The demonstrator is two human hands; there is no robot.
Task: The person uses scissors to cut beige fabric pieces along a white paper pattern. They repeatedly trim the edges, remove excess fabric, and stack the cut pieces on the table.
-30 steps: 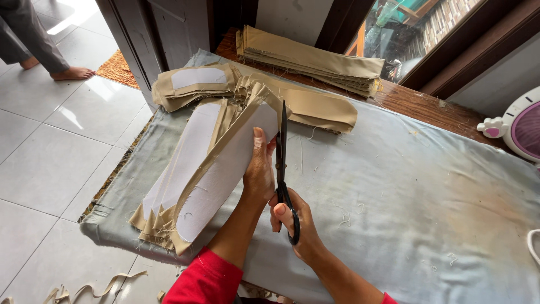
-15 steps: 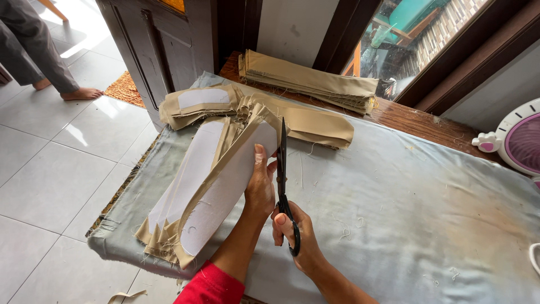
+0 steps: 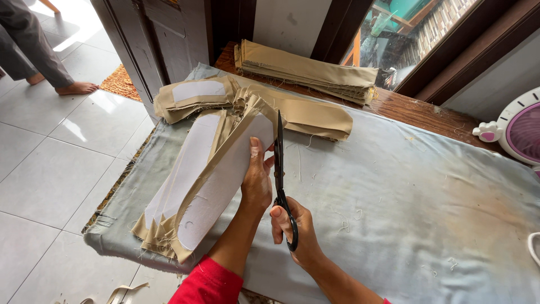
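Note:
My left hand (image 3: 257,180) presses on the right edge of a long tan fabric piece with white lining (image 3: 219,180), holding it up at a slant. My right hand (image 3: 292,228) grips black scissors (image 3: 279,163), blades pointing away along that edge of the piece. More tan pieces with white lining (image 3: 185,169) lie stacked under and to the left of it on the grey padded table (image 3: 405,208).
A folded tan stack (image 3: 306,70) lies on the wooden ledge at the back. Another tan pile (image 3: 315,115) sits behind the scissors. A pink and white fan (image 3: 520,126) stands at the right. A person's bare feet (image 3: 76,87) are on the tiled floor, upper left.
The scissors stay along the fabric edge; my hands hold almost the same pose. The view has shifted slightly, and the person's feet at upper left have moved.

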